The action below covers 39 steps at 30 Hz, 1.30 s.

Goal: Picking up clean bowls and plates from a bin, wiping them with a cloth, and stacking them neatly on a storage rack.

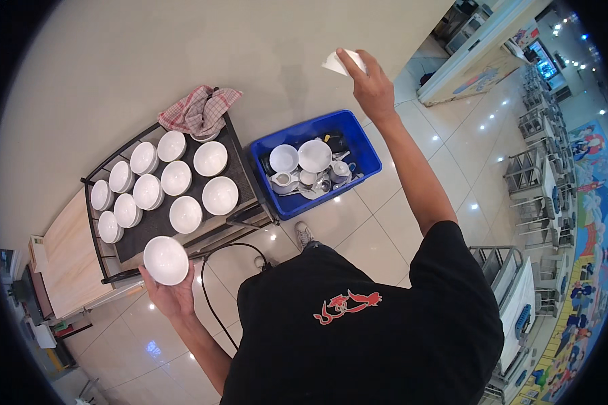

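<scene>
In my left hand (175,293) rests a white bowl (165,260), its inside facing up, just off the near edge of a black metal rack (157,230). Several white bowls (185,214) stand in rows on the rack's dark top, some of them stacked. My right hand (372,83) is raised at the upper right, its fingers closed on a white object (343,63), perhaps tissue or a piece of crockery. A blue plastic tub (314,206) beside the rack holds white bowls (314,156), a teapot (283,182), small cups and spoons.
A red-and-white checked cloth (200,109) hangs over the rack's back corner, by the wall. A black cable (205,283) loops between the rack and my body. Tiled floor (380,223) runs beyond the tub to a doorway, with tables and chairs (537,187) at the far right.
</scene>
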Tool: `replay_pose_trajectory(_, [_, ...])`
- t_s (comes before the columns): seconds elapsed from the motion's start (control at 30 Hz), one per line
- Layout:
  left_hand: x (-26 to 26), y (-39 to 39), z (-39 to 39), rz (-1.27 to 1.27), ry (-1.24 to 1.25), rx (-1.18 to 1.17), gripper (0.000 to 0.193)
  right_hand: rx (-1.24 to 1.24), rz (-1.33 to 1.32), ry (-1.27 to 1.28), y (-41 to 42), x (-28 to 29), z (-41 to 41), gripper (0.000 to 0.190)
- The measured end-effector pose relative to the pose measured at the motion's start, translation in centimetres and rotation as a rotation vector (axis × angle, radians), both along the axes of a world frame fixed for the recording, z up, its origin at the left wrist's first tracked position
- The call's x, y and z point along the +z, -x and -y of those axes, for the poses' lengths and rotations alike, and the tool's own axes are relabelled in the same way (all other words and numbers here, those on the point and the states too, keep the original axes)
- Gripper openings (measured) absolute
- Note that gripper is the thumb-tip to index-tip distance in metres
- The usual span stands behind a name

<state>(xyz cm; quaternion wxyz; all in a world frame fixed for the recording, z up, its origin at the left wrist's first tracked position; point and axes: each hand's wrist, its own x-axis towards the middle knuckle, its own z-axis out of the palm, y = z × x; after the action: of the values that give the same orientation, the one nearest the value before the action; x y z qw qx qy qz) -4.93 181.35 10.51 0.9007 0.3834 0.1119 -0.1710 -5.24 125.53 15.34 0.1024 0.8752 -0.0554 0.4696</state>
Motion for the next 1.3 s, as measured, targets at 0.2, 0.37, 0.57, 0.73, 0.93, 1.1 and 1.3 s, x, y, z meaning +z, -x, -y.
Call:
replay_pose_trajectory(0.2, [-0.5,1.4,-1.8,-0.008,0.008,0.104,0.059,0.011,0.119,0.196,-1.0,2.6,3.7,0.067])
replay_pose_trajectory(0.37, [-0.4,3.1,-3.2,-0.004,0.067,0.208,0.061,0.089,0.240,0.318,-2.3,5.6,4.1,0.069])
replay_pose_trajectory(0.57, [-1.0,3.7,-3.3,-0.004,0.114,0.294,0.063,-0.016,0.162,0.125,-2.7,2.4,6.6,0.059])
replay_pose_trajectory(0.73, [-0.4,5.1,-3.5,-0.053,0.006,0.461,0.070,0.130,0.124,-1.211,-2.8,-1.5,5.5,0.037])
replay_pose_trajectory(0.93, [-0.8,6.4,-4.6,-0.048,0.004,0.471,0.068,0.434,-0.146,-1.781,-3.4,-3.8,-5.7,0.025])
replay_pose_trajectory(1.1, [-1.7,6.8,-5.5,-0.054,0.002,0.488,0.068,0.526,-0.371,-1.784,-9.5,-4.4,-17.3,0.038])
replay_pose_trajectory(1.3, [-2.7,7.6,-6.1,-0.089,0.025,0.534,0.068,0.449,-0.483,-1.715,-18.8,-7.9,-27.7,0.038])
